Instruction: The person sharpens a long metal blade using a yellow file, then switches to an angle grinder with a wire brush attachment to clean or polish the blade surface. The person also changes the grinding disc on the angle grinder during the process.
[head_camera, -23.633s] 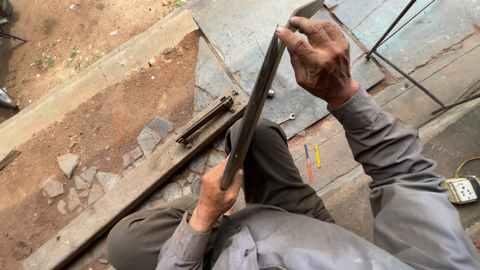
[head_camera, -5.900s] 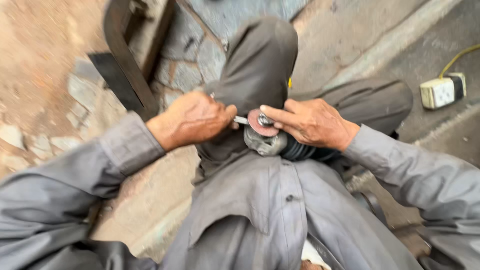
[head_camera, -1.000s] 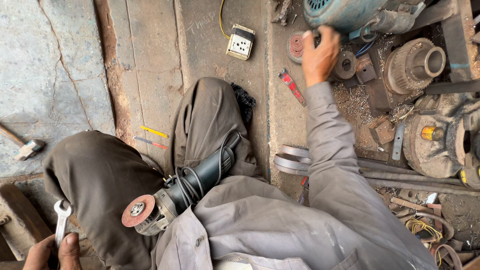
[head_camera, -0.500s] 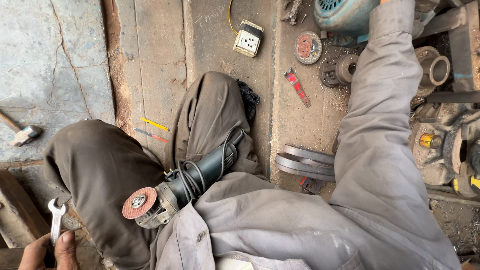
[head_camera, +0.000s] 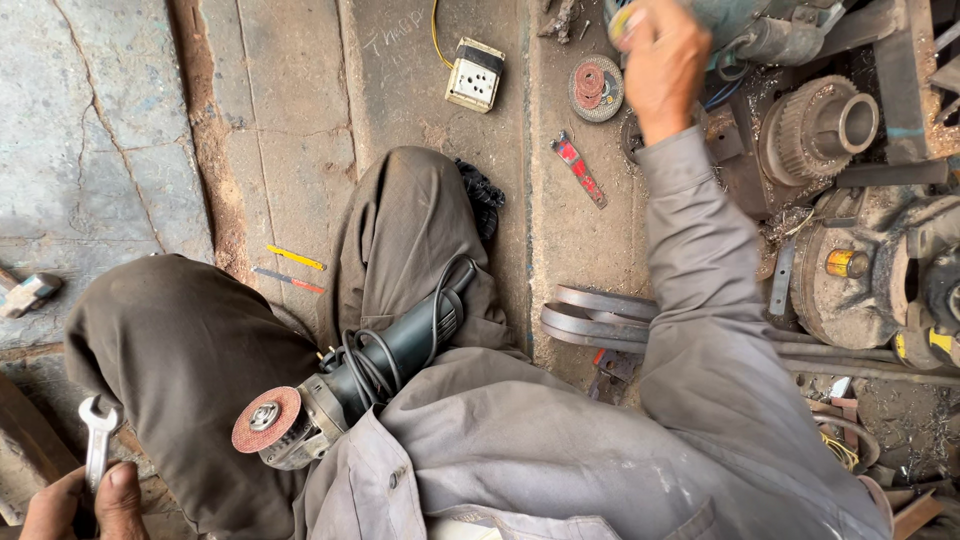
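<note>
**Grinder at rest as worker reaches two ways**

A seated person in grey work clothes holds an open-ended wrench (head_camera: 97, 440) upright in the left hand (head_camera: 85, 503), fingers wrapped around its lower shaft at the bottom corner of the view. The right hand (head_camera: 662, 58) stretches far forward, fingers curled in a loose fist near a teal machine housing (head_camera: 740, 18); whether it pinches anything cannot be told. Between the two hands, an angle grinder (head_camera: 350, 390) lies across the lap, its reddish disc (head_camera: 266, 419) pointing toward the left hand. A stack of worn discs (head_camera: 596, 88) lies on the floor just beside the right hand.
</note>
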